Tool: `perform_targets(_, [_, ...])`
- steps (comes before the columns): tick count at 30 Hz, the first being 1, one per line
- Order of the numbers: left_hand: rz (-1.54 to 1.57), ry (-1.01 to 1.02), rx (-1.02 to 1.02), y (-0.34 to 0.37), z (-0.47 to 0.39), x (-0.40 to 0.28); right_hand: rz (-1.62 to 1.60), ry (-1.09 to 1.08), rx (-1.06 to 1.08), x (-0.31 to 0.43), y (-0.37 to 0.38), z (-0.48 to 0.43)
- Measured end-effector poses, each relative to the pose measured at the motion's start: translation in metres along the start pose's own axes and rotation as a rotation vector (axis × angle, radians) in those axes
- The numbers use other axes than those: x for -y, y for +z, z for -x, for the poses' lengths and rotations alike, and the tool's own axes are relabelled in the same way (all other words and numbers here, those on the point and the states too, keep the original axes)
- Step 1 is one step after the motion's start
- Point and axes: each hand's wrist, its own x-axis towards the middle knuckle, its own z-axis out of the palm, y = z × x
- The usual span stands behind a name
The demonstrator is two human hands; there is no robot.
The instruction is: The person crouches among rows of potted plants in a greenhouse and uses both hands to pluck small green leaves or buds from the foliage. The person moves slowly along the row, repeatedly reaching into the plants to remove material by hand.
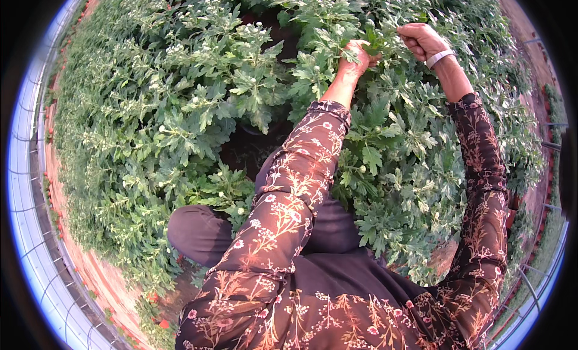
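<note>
Leafy green chrysanthemum plants with small pale buds surround both hands. My left hand is among the upper stems at top centre, its fingers curled around a leafy chrysanthemum stem. To its right and slightly higher, my right hand has its fingers bent and thumb and forefinger pinched together at the leaves; whether something is between the fingertips cannot be made out. A pale band circles the right wrist. Below the hands, larger leaves and several round buds show between the two forearms.
Dense plants stand on every side. A dark gap between them lies left of my left forearm. My bent knee touches foliage at lower left. Bare soil paths and metal framework run along the outer edges.
</note>
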Motion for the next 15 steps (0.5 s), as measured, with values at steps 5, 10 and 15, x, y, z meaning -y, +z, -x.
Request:
perform_targets(5, [0.130, 0.020, -0.049, -0.015, 0.000, 0.000, 0.059, -0.217, -0.228, 0.020, -0.009, 0.031])
perform_targets(10, [0.163, -0.024, -0.067, -0.007, -0.004, 0.002, 0.071, -0.229, -0.322, -0.030, 0.045, 0.028])
perform_targets(15, [0.056, -0.051, -0.092, -0.004, 0.000, 0.001, 0.149, -0.464, -0.450, -0.044, 0.090, 0.021])
